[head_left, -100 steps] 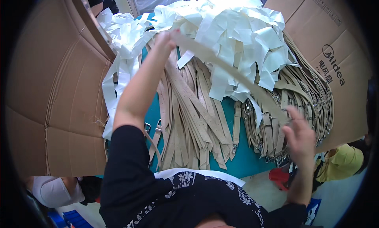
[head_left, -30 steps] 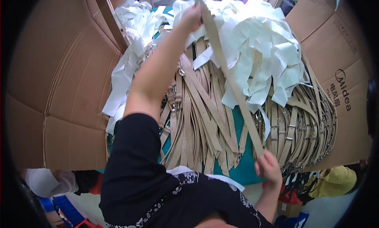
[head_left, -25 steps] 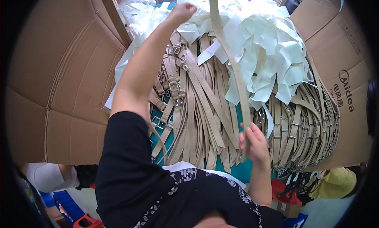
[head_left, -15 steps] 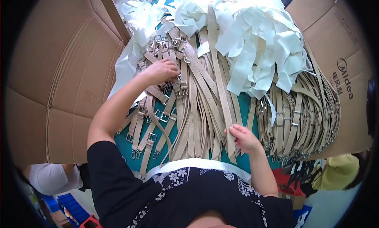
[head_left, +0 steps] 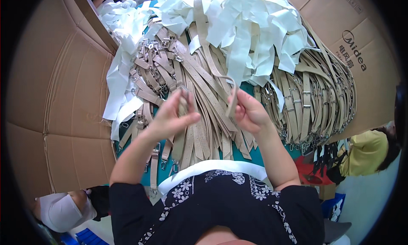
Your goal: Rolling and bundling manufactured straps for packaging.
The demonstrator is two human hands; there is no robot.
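My right hand (head_left: 251, 111) pinches the end of a long beige strap (head_left: 211, 60), which bends up and over beside the fingers. Its far end runs up among the white strips. My left hand (head_left: 173, 116), smeared by motion, is closed around a short beige buckle strap (head_left: 183, 104) with metal at its top; the palm hides much of it. Under and between both hands lies a bundle of long beige straps (head_left: 208, 132) with punched holes and pointed ends. Left of it is a heap of short buckle straps (head_left: 159, 60) with silver buckles and clips.
White strips (head_left: 250, 28) are piled at the far side of the green table (head_left: 255, 156). Finished-looking buckled straps (head_left: 306, 98) hang bunched at the right. Cardboard walls (head_left: 80, 109) stand on both sides. Other people (head_left: 365, 153) are at the lower left and right.
My left hand has come away from the buckle heap toward me, now holding a short buckle strap. My right hand has raised the long strap's end. The view has shifted.
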